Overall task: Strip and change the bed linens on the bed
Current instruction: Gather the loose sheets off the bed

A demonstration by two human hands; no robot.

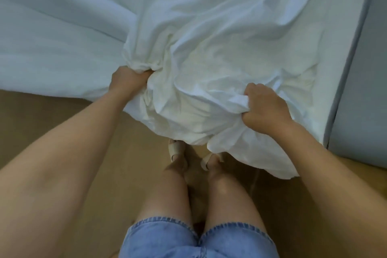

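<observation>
The white sheet (205,52) lies soft and deeply creased, bunched over the bed's near edge, with one rumpled fold hanging toward the tan floor (62,115). Your left hand (127,79) clenches one wad of cloth and your right hand (266,109) another, beside the smooth mattress (339,16) corner.

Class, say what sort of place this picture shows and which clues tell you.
Probably a bedroom: a bed, a white sheet gripped by the left hand and right hand, tan floor below.
</observation>
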